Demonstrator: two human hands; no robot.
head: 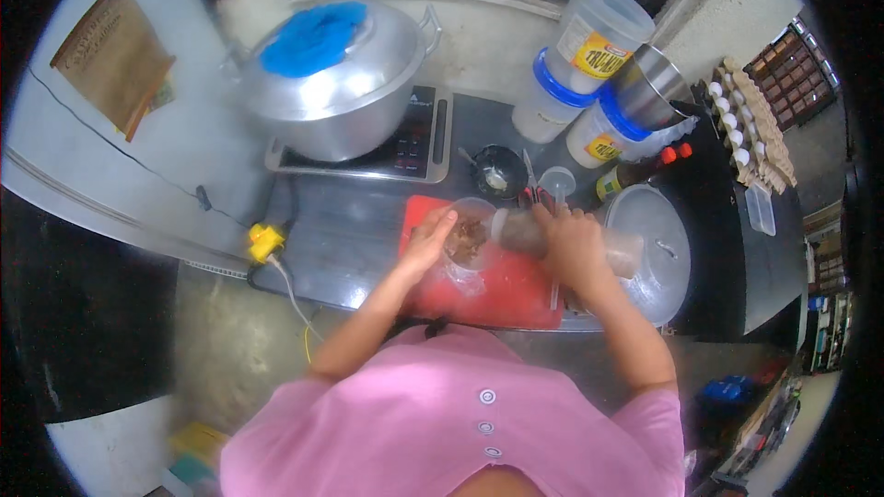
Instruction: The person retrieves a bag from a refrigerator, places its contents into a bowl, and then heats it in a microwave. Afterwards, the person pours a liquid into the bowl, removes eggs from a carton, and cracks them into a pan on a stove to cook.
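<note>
My left hand (427, 243) grips the rim of a clear round plastic container (476, 259) with brown chunks (469, 238) inside. It rests over a red cutting board (511, 297). My right hand (574, 248) is wrapped around a clear cylindrical jar (625, 254) lying on its side in the grip. The jar's whitish mouth end (498, 226) is at the container's right edge; the jar looks greyish-brown, and blur hides its contents. Beyond my right hand are scissors with red handles (537, 197), a small clear plastic cup (558, 181) and a black bowl (498, 171) with whitish residue.
A lidded aluminium pot (331, 107) with a blue cloth (314, 40) stands on an induction cooker (414, 145). Plastic tubs (542, 117), a steel container (652, 86), a sauce bottle (632, 172) and a round metal lid (656, 228) are at right, with eggs in trays (753, 124) farther off.
</note>
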